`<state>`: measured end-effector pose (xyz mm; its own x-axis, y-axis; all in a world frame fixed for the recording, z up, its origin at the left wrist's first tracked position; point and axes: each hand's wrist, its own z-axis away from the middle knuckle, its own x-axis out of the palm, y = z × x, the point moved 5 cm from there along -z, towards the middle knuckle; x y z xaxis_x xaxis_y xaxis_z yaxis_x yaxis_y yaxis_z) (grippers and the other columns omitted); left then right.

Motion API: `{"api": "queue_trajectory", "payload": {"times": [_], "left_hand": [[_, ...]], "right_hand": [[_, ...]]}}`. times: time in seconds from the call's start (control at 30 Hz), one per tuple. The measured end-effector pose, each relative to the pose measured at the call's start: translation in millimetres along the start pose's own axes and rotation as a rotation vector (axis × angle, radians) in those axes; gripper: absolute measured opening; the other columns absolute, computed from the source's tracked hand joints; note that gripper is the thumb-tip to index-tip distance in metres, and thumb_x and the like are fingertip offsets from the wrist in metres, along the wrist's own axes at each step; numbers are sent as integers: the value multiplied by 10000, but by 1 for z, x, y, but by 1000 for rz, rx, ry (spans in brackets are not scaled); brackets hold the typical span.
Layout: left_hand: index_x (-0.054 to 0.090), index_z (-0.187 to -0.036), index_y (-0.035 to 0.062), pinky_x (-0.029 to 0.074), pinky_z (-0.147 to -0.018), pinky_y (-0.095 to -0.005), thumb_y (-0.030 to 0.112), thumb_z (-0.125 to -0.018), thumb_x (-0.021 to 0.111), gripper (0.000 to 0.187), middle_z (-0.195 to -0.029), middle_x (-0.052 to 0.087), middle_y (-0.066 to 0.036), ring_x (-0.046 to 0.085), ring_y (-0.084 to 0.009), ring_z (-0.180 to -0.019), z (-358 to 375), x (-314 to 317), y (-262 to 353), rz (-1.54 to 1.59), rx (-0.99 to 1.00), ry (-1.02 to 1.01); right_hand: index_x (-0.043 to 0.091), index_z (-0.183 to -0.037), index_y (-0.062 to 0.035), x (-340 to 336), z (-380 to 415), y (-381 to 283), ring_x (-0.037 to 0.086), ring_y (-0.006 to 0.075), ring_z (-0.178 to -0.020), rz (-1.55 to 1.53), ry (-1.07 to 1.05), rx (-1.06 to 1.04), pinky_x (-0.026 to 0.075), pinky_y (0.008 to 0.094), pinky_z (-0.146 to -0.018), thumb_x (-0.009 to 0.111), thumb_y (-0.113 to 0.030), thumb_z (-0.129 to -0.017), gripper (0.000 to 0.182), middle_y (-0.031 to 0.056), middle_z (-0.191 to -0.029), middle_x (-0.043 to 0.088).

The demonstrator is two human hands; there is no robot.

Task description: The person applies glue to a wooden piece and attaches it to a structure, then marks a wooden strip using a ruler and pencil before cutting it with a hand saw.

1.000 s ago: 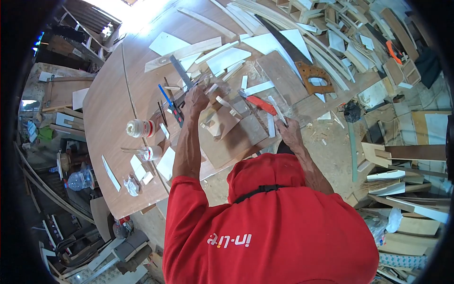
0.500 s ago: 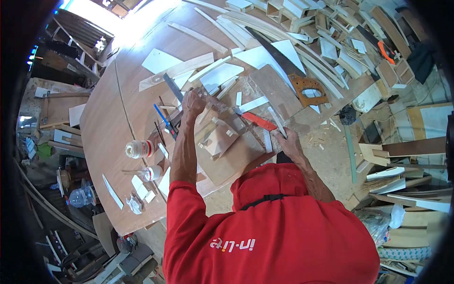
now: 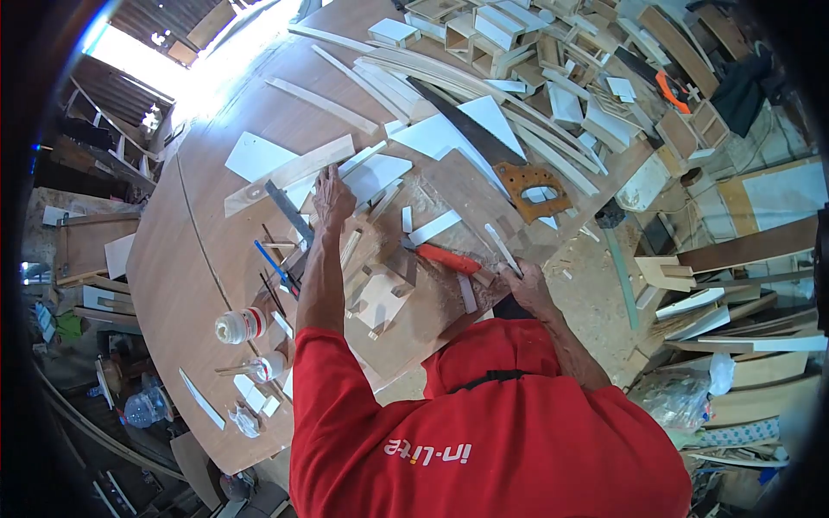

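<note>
My left hand (image 3: 333,200) stretches forward over the table, fingers extended to the edge of a pale wooden strip (image 3: 294,175) and some white offcuts. A metal square's blade (image 3: 289,210) lies just beside that wrist. My right hand (image 3: 528,289) is closed on a thin white strip (image 3: 501,246) that points away from me. To its left, a tool with a red handle (image 3: 449,259) lies amid sawdust. Between my arms sits a small wooden piece with pegs (image 3: 380,298), on a flat board near the table edge.
A handsaw (image 3: 534,192) lies across white panels and long strips. Two jars (image 3: 240,325) and a blue pen-like stick (image 3: 270,261) stand at left. Small wooden boxes (image 3: 501,26) are heaped at the far right. Offcuts (image 3: 725,302) are piled off the table at right.
My left hand has moved forward, away from the pegged wooden piece, toward the pale strip. The pegged piece now lies at a different angle. My right hand still holds the white strip. The view has shifted.
</note>
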<state>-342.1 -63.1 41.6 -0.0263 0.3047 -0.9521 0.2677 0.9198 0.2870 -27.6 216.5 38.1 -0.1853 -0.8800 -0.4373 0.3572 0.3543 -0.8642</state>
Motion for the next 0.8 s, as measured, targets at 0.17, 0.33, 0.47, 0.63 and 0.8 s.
{"api": "queue_trajectory", "payload": {"times": [0.17, 0.33, 0.47, 0.63, 0.8], "left_hand": [[413, -1310, 4, 408, -993, -462, 68, -757, 611, 591, -1333, 432, -228, 405, -392, -1249, -1, -12, 2, 3, 46, -28], [502, -1255, 6, 418, -987, -417, 139, -804, 663, 497, -1271, 522, -179, 518, -345, -1167, 15, -82, 25, 101, -76, -152], [534, -1253, 26, 509, -865, -373, 165, -866, 621, 421, -1220, 597, -155, 609, -269, -1078, 55, -140, 27, 262, -112, -31], [560, -1205, 4, 514, -809, -369, 109, -861, 583, 361, -1076, 663, -172, 653, -264, -977, 123, -192, 47, 468, -253, 138], [617, -1086, 10, 531, -733, -336, 16, -858, 555, 236, -933, 686, -133, 661, -224, -826, 185, -207, 44, 497, -281, 357]], "right_hand": [[601, -893, 42, 1, -35, -27, 607, 393, -712, 103, 31, -121, 456, 436, -638, 529, -282, -921, 333, 242, -742, 601], [572, -953, 6, 16, -97, -82, 613, 404, -750, 41, 34, -468, 466, 467, -641, 492, -244, -929, 264, 230, -814, 616], [561, -996, -9, 41, -136, -93, 617, 408, -795, 209, 93, -360, 478, 484, -694, 484, -229, -925, 244, 218, -917, 621], [565, -1078, -15, 73, -136, -93, 608, 424, -870, 223, -44, -438, 480, 505, -746, 487, -254, -922, 296, 244, -960, 613], [580, -1103, -23, 104, -118, -102, 612, 411, -865, 159, -130, -471, 483, 492, -750, 518, -199, -897, 278, 234, -949, 620]]}}
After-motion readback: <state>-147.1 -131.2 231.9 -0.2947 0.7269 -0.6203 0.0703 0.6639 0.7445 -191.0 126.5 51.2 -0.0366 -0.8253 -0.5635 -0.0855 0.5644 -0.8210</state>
